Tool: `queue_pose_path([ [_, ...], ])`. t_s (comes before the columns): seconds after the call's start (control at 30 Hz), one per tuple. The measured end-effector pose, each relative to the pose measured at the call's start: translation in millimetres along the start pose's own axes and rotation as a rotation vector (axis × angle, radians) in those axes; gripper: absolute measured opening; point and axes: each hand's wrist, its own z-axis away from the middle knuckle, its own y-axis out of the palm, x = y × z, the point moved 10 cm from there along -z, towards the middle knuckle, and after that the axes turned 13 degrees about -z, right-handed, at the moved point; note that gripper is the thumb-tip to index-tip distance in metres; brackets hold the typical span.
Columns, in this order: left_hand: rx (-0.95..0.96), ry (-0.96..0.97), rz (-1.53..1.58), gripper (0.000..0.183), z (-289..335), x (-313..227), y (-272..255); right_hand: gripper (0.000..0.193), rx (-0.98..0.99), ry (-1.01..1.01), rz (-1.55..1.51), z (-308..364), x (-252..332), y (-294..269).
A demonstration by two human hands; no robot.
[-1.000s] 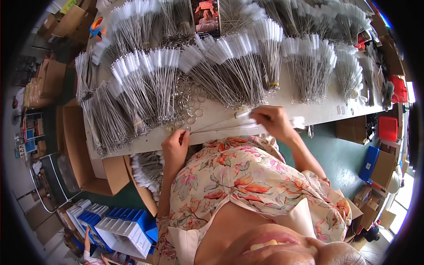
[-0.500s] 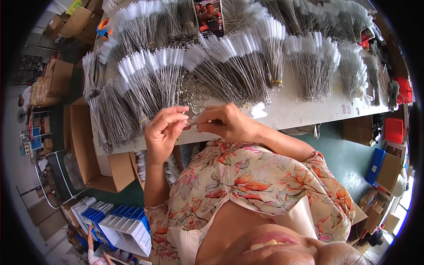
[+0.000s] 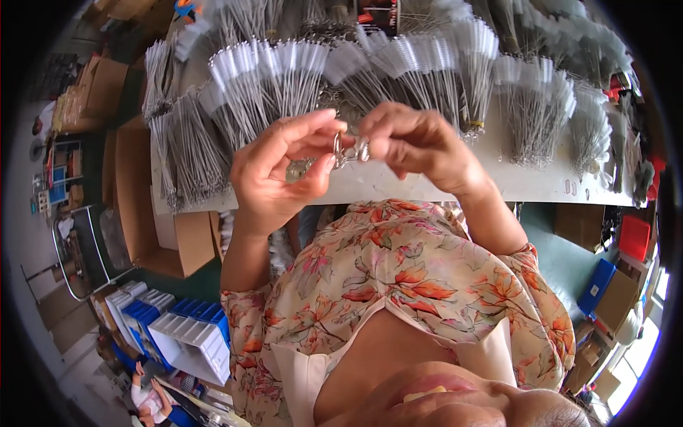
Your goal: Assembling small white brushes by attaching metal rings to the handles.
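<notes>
Over the near edge of the table (image 3: 526,185), the left hand (image 3: 270,174) is half curled, pinching a metal ring (image 3: 337,147) at its fingertips. Just beside it, the right hand (image 3: 430,153) is closed at the fingertips on a small shiny piece (image 3: 364,150); blur obscures its shape. Bundles of wire brushes (image 3: 267,82) lie beyond both hands.
</notes>
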Motion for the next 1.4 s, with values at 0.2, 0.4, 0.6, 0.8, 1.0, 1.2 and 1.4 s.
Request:
queue_pose_path([
  [0.2, -0.258, 0.400, -0.441, 0.037, -3.7, -54.8, -20.3, 0.018, -0.102, -0.023, -0.048, -18.4, 26.6, 18.5],
  [0.4, -0.270, 0.393, -0.447, 0.038, -12.5, -54.6, -29.8, 0.017, -0.074, -0.078, 0.026, -30.9, 29.8, 26.8],
  [0.6, -0.168, 0.240, -0.316, 0.029, -24.8, -40.8, -40.2, 0.009, 0.001, -0.018, 0.085, -37.1, 31.7, 32.5],
  [0.8, 0.102, 0.272, -0.492, 0.012, -41.1, -49.2, -30.4, 0.009, -0.009, -0.112, 0.154, -36.0, 38.3, 28.5],
  [1.0, 0.148, -0.281, 0.153, 0.015, -30.5, 4.8, -30.5, 0.012, -0.008, -0.069, 0.013, -35.1, 29.5, 25.9],
  [1.2, 0.101, -0.201, -0.315, 0.011, -33.9, -16.1, -27.7, 0.012, -0.042, -0.043, 0.023, -40.4, 22.4, 16.9],
  [1.4, 0.102, -0.284, -0.003, 0.012, -18.9, 2.5, -32.1, 0.011, 0.018, -0.054, 0.045, -37.2, 21.7, 28.5],
])
